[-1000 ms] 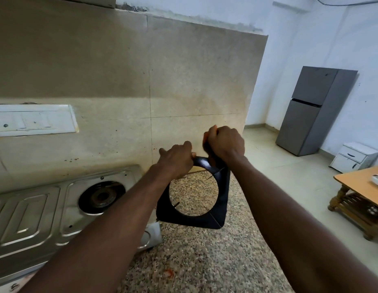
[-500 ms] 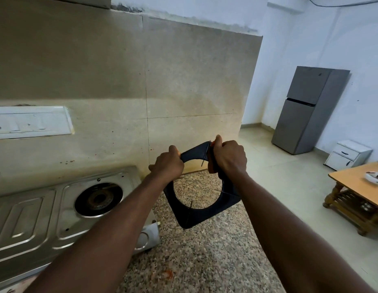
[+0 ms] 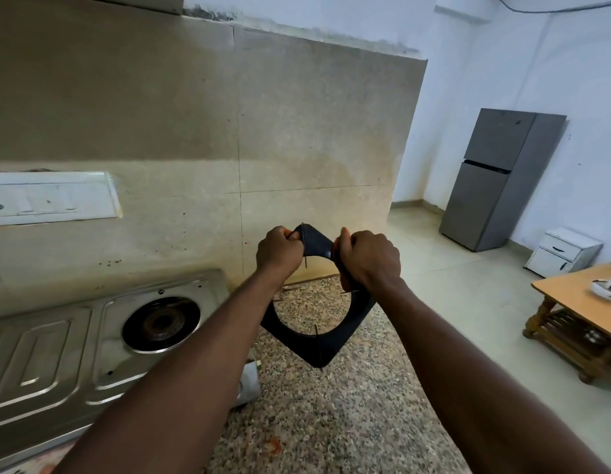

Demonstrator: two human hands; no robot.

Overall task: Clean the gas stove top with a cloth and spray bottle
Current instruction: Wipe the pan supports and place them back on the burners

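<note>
A black square pan support (image 3: pixel 319 347) with a round hole hangs upright on one corner above the speckled granite counter (image 3: pixel 335 422). My left hand (image 3: pixel 279 252) grips its upper left edge and my right hand (image 3: pixel 367 260) grips its upper right edge. The steel gas stove (image 3: pixel 58 364) lies at the left, with its right burner (image 3: pixel 160 323) bare. No cloth or spray bottle is in view.
Behind the counter stands a beige tiled wall with a white switch plate (image 3: pixel 51 198). The counter ends at the right. Beyond it are a grey fridge (image 3: pixel 499 179), a small white drawer unit (image 3: pixel 564 252) and a wooden table (image 3: pixel 584 299).
Both hands have turned the pan support clockwise, from nearly square-on to standing on a corner. My left hand shifted along the rim to the upper left edge.
</note>
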